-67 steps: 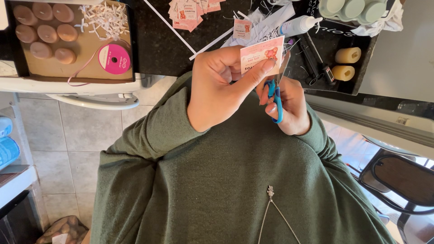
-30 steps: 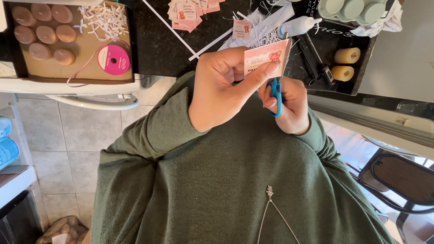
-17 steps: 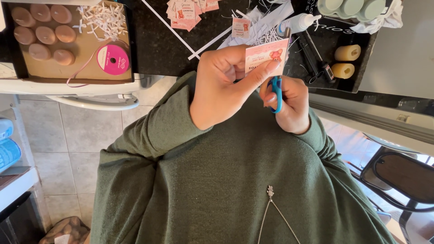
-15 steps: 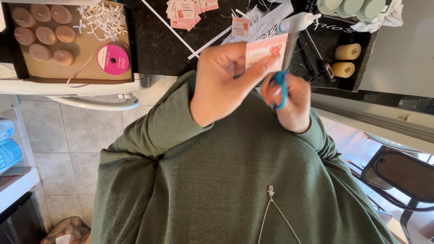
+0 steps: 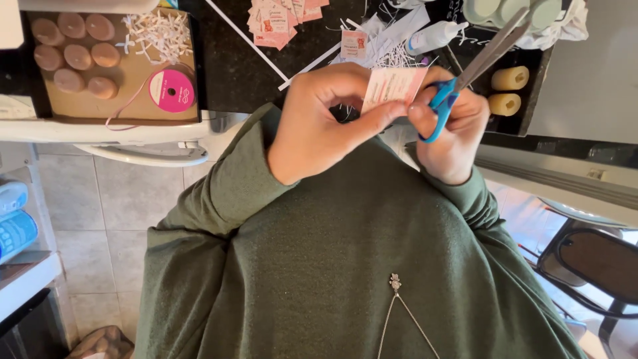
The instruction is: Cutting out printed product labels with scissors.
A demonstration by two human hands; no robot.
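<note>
My left hand (image 5: 325, 119) pinches a small pink paper card (image 5: 393, 85) between thumb and fingers, close above my green sweater. My right hand (image 5: 452, 129) grips blue-handled scissors (image 5: 465, 70), its fingertips also touching the card's right edge. The scissor blades point up and to the right, away from the card, and are nearly closed. A pile of similar pink cards (image 5: 279, 16) lies on the dark counter (image 5: 246, 73) beyond my hands.
A cardboard tray (image 5: 126, 100) at the left holds several round brown pieces, white paper shreds and a pink ribbon spool (image 5: 171, 90). Two cream candles (image 5: 508, 90), a white glue bottle (image 5: 435, 36), paper strips and scraps lie on the counter. A dark chair (image 5: 591, 266) stands at lower right.
The scissors have swung off the card's edge; their blades now point up and right. Both hands and the card have stayed in about the same place.
</note>
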